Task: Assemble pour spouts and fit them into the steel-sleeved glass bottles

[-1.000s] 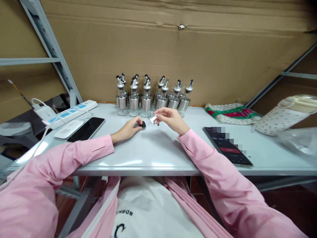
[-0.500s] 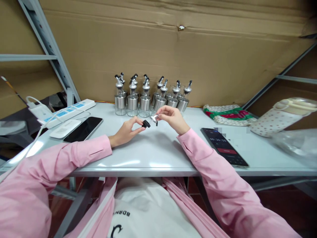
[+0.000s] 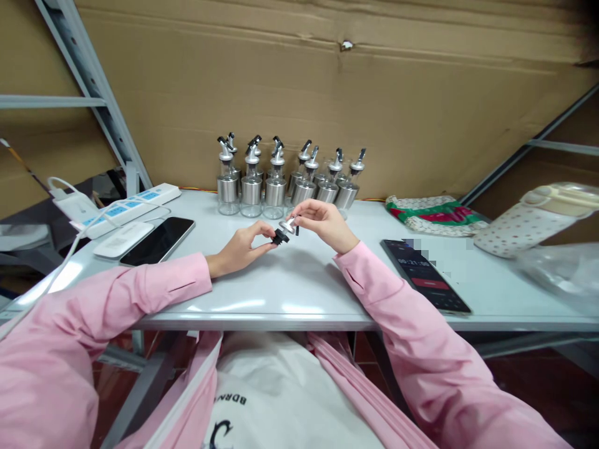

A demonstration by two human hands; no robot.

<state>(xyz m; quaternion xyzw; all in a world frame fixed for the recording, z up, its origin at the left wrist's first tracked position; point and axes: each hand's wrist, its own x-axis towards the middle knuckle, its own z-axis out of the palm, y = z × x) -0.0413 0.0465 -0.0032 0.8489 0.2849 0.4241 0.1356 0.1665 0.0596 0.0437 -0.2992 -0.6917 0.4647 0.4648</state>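
Observation:
Between finger and thumb, my left hand (image 3: 244, 248) pinches a black ribbed stopper (image 3: 280, 237). My right hand (image 3: 324, 223) holds a silver pourer spout (image 3: 287, 226) with a small black flap, its fingertips closed round the upper end. Stopper and spout touch, the stopper lying at the spout's wide lower end; whether they are locked together I cannot tell. Just behind the hands stand several glass oil bottles (image 3: 275, 189) with steel bands, most topped by silver and black pourers.
To the left lie a black phone (image 3: 159, 240), a white flat device (image 3: 123, 239) and a power strip (image 3: 128, 209) with cables. On the right are a phone showing a timer (image 3: 425, 274), a patterned cloth (image 3: 435, 215), a dotted tumbler (image 3: 524, 221) and clear plastic wrap (image 3: 561, 268).
The black stopper and the silver spout were apart and now meet. My left hand has shifted slightly right, while my right hand stays nearly in place.

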